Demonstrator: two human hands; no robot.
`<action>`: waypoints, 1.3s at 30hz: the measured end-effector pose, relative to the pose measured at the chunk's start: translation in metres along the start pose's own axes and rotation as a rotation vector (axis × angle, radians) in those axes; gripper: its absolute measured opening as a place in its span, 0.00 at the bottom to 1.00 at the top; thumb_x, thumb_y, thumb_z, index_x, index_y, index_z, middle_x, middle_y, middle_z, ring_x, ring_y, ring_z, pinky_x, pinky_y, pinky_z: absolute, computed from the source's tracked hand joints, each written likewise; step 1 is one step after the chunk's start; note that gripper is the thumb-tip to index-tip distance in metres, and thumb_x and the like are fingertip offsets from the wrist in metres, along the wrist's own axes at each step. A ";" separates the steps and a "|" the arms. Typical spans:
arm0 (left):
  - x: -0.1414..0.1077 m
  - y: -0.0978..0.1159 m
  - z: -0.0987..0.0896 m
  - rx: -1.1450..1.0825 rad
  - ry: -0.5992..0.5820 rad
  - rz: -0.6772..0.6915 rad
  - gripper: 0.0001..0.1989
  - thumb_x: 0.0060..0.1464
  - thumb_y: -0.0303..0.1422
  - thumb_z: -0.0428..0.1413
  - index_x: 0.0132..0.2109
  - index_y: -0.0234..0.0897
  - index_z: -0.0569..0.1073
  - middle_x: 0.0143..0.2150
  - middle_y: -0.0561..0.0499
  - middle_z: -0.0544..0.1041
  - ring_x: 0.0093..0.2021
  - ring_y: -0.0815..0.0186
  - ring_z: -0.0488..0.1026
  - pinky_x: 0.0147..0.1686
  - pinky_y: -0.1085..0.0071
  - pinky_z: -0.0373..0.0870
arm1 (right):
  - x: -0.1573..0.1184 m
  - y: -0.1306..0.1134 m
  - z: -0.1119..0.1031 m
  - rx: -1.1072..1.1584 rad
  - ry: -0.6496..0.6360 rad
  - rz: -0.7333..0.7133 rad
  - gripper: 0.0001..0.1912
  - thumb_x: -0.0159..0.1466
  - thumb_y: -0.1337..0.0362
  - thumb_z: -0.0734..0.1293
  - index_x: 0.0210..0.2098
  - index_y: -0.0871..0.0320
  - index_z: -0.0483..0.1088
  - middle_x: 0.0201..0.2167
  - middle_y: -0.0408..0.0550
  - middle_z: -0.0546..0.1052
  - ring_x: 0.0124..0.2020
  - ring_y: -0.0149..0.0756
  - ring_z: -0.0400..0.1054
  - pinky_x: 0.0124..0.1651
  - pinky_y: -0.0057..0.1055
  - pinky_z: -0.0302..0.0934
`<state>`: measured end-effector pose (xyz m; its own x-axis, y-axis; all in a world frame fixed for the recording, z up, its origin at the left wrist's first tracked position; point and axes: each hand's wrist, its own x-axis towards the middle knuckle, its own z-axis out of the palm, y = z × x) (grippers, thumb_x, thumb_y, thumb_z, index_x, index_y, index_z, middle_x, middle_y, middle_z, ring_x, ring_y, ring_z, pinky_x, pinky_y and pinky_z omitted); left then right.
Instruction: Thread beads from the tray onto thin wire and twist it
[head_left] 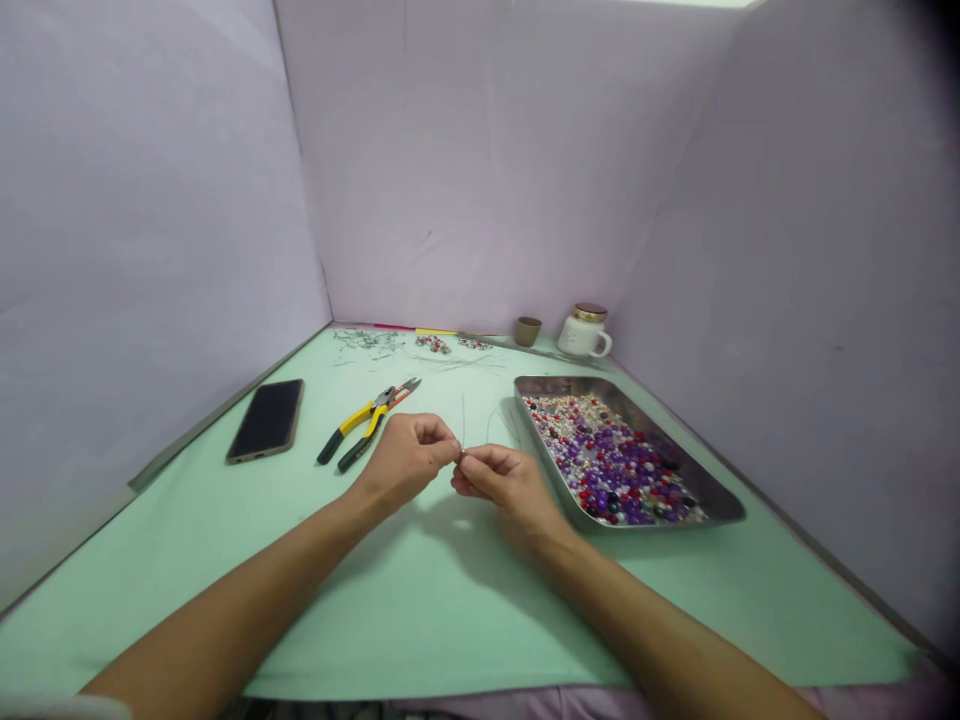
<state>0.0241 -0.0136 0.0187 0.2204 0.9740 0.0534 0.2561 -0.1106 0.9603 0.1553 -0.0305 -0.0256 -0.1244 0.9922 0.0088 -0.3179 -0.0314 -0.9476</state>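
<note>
Near the middle of the green table, my left hand (pixel 412 455) and my right hand (pixel 510 485) meet fingertip to fingertip. Both are closed in a pinch on a thin wire (pixel 463 415) that sticks up between them. A tiny bead (pixel 462 453) shows where the fingertips meet; its details are too small to make out. To the right of my right hand stands a metal tray (pixel 544 445) holding purple, red, white and dark beads (pixel 622 465). More thin wires lie on the table between my hands and the tray.
Yellow-black pliers (pixel 364 425) lie beside small red-handled snips (pixel 405 392), left of my hands. A phone (pixel 268 420) rests at the left. Wire pieces (pixel 367 342), beaded pieces (pixel 433 344), a brown cup (pixel 527 331) and a lidded white mug (pixel 583 332) are at the back.
</note>
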 end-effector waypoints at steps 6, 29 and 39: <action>0.001 -0.001 -0.001 -0.168 -0.059 -0.034 0.10 0.38 0.31 0.55 0.18 0.33 0.62 0.10 0.59 0.59 0.13 0.78 0.52 0.14 0.78 0.46 | 0.001 -0.002 -0.001 -0.003 -0.003 0.013 0.12 0.43 0.59 0.71 0.24 0.62 0.72 0.19 0.44 0.72 0.22 0.27 0.65 0.32 0.30 0.61; 0.005 -0.007 -0.003 -0.254 -0.174 -0.107 0.10 0.39 0.34 0.57 0.23 0.32 0.65 0.13 0.60 0.58 0.13 0.80 0.51 0.13 0.79 0.42 | -0.001 -0.003 -0.003 0.146 -0.028 0.125 0.12 0.42 0.61 0.72 0.24 0.62 0.71 0.20 0.42 0.72 0.22 0.26 0.65 0.32 0.29 0.61; 0.008 -0.008 -0.001 -0.212 -0.095 -0.076 0.09 0.38 0.33 0.56 0.22 0.32 0.64 0.12 0.61 0.57 0.13 0.80 0.49 0.13 0.80 0.44 | 0.002 0.000 -0.009 0.236 -0.153 0.184 0.12 0.50 0.60 0.68 0.28 0.64 0.71 0.26 0.49 0.75 0.25 0.29 0.69 0.35 0.29 0.63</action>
<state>0.0232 -0.0043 0.0116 0.2982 0.9538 -0.0372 0.0743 0.0156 0.9971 0.1631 -0.0279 -0.0287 -0.3338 0.9383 -0.0907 -0.4836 -0.2530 -0.8379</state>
